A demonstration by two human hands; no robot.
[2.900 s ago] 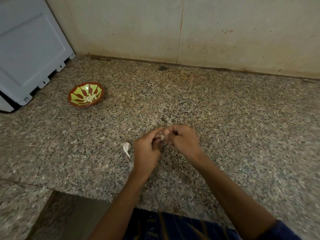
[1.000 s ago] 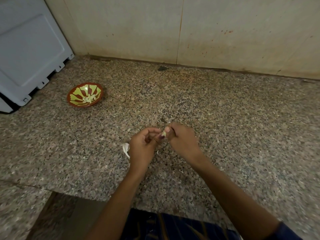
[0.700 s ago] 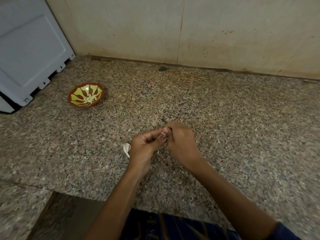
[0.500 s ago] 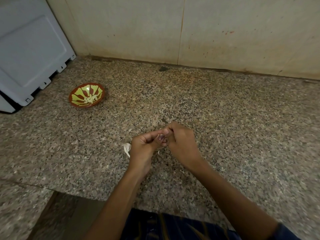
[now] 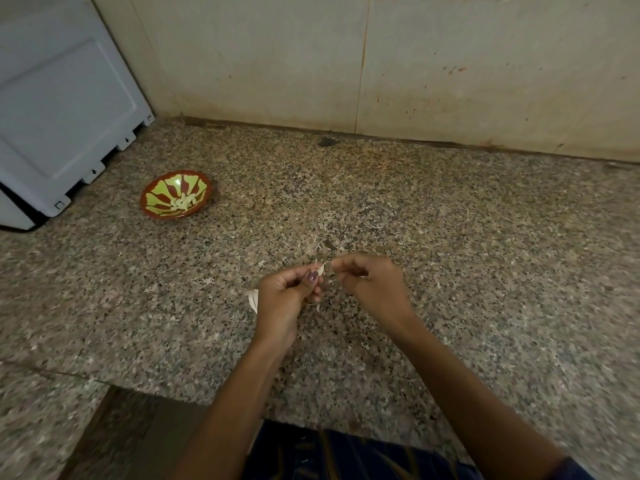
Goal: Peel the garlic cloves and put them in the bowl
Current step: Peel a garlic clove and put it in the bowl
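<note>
Left grip [image 5: 287,296] pinches garlic clove [image 5: 320,270]; right grip [image 5: 372,284] pinches its skin; bowl [image 5: 175,195] well apart.

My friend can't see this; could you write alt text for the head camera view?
Two hands, left and right, pinch a garlic clove above a granite counter. A patterned bowl with peeled cloves sits far left.
</note>
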